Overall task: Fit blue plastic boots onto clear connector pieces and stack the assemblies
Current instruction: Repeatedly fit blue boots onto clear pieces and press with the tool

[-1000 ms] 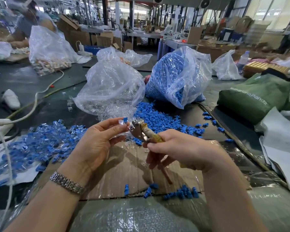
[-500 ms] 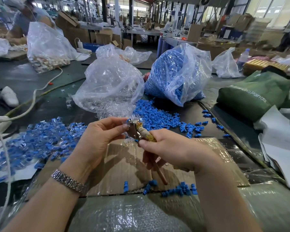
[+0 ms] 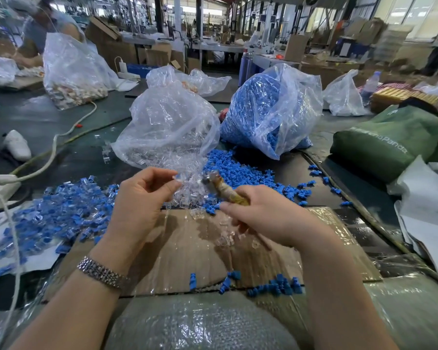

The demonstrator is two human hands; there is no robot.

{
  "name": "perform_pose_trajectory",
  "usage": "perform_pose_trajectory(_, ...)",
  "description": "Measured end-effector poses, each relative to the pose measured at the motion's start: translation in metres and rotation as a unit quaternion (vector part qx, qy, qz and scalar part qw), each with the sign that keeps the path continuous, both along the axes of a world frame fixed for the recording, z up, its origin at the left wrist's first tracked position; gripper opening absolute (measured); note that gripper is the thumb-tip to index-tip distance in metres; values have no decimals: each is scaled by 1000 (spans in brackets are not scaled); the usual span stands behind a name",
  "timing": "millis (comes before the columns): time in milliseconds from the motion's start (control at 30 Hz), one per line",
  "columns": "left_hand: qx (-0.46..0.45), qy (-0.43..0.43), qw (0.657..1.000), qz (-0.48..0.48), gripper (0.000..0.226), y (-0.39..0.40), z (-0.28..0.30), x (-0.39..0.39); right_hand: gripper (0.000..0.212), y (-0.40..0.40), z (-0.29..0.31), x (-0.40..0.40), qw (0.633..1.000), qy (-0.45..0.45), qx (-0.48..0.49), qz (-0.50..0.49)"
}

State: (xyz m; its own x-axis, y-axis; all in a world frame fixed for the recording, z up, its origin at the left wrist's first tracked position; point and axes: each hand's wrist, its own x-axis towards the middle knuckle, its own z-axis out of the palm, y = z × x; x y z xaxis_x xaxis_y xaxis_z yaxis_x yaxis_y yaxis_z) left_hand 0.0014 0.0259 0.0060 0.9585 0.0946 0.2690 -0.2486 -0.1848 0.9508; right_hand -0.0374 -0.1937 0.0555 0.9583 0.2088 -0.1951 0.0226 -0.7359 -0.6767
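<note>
A clear connector piece (image 3: 175,177) is pinched at the fingertips of the left hand (image 3: 142,198), held up in front of the bag of clear pieces (image 3: 167,132), presumably to be presented to the tool (image 3: 223,189) gripped in the right hand (image 3: 268,218). Loose blue boots (image 3: 238,170) are spilled just beyond on the table (image 3: 86,160), within easy reach; finished assemblies (image 3: 61,213) are heaped at the left.

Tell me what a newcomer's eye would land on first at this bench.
Two bulging plastic sacks stand at the centre back: the clear bag of connectors on the left, the bag of blue boots beside it on the right. In front, the left hand pinches a small piece, and the right hand grips a tape-wrapped tool.
</note>
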Motion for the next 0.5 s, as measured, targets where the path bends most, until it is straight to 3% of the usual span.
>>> perform_pose_trajectory(100, 177, -21, 975, 134, 10, 11, -5, 5, 25, -20, -6, 10, 985, -49, -127, -109)
perform_pose_trajectory(233, 383, -12, 895, 226, 9, 11, -8, 4, 21, -35, -26, 16, 954, -17, -211, -214)
perform_pose_trajectory(300, 396, -48, 898, 185, 13, 4, -9, 2, 20, -38, -34, 16, 943, 8, -237, -236)
perform_pose_trajectory(400, 387, -73, 919, 23, 21, -11, -13, 0, 30, -37, -37, 16, 934, 22, -267, -236)
perform_pose_trajectory(500, 441, -47, 894, -67, 35, -20, -20, 0, 55, -35, -38, 16, 925, 27, -300, -234)
